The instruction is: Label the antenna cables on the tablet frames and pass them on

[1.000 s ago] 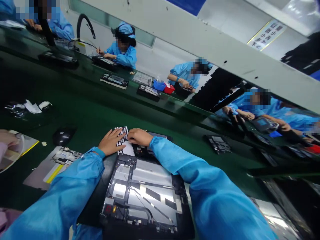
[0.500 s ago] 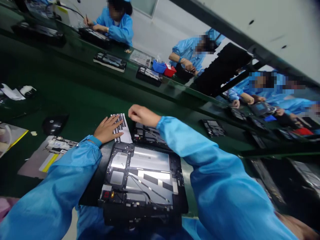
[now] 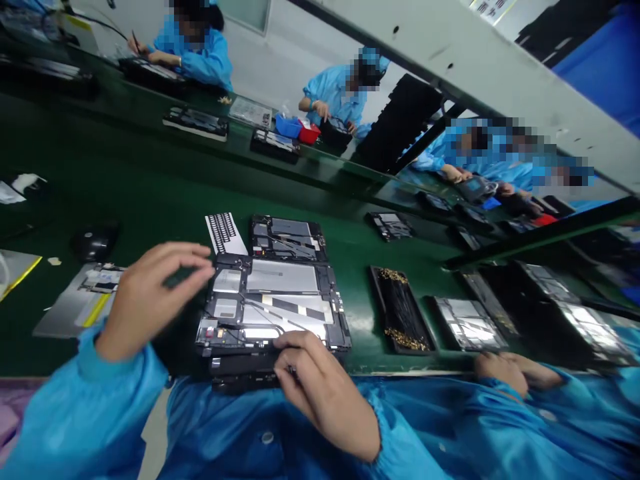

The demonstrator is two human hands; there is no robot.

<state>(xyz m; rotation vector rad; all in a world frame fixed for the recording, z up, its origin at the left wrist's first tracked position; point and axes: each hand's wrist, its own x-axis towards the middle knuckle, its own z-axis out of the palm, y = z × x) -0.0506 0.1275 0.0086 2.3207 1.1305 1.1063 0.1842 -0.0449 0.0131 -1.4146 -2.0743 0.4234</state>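
Observation:
In front of me sits an opened tablet-like device [image 3: 283, 277], its silver metal plates, cables and black frame exposed. Over its near edge, my right hand [image 3: 323, 393] is closed in a pinch; anything between the fingertips is hidden or too small to name. To the left of the device my left hand [image 3: 155, 293] hovers with thumb and fingers apart, holding nothing. Beyond the device's far left corner lies a white sheet with rows of black labels [image 3: 225, 233]. A second opened device [image 3: 289, 237] lies just behind the first.
A black tray of black cables with gold ends [image 3: 403, 310] is to the right, beside more opened devices [image 3: 467, 323]. A black computer mouse [image 3: 95, 241] lies at left. A co-worker's hands [image 3: 515, 373] rest at right; other people sit across the bench.
My right hand has come back from the label sheet to the device's near edge. My left hand has lifted off the sheet and drawn back left. The view has shifted right.

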